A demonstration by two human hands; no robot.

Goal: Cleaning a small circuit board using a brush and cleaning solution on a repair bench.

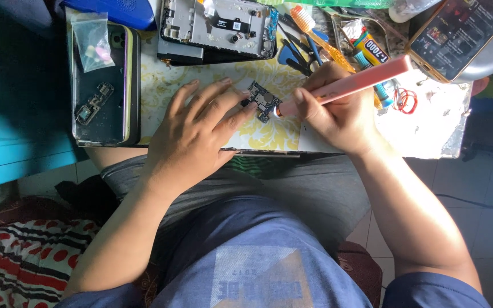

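- At the near edge of the worktop, a small dark circuit board lay on the yellow-patterned white covering, between the two hands.
- The left hand lay flat and open, palm down, its fingertips pressing on the left edge of the circuit board; its grip closed on nothing.
- The right hand had its grip closed around a pink pen-shaped tool, held at a slant with its tip down on the right side of the circuit board.
- To the left, a dark phone back shell lay open side up like a shallow tray, holding a small loose component strip near its lower left.
- Across the upper end of that shell rested a small clear plastic bag with tiny pale and pink parts in it.
- Behind the circuit board sat a grey phone frame, opened up, its inner parts and flat cables showing.
- Just right of the frame lay an orange-handled toothbrush and a small glue tube, among a clutter of dark tools.
- At the far right corner, a phone with a lit screen was propped on a pale rounded object.
- A loop of red wire lay just beside the right hand.
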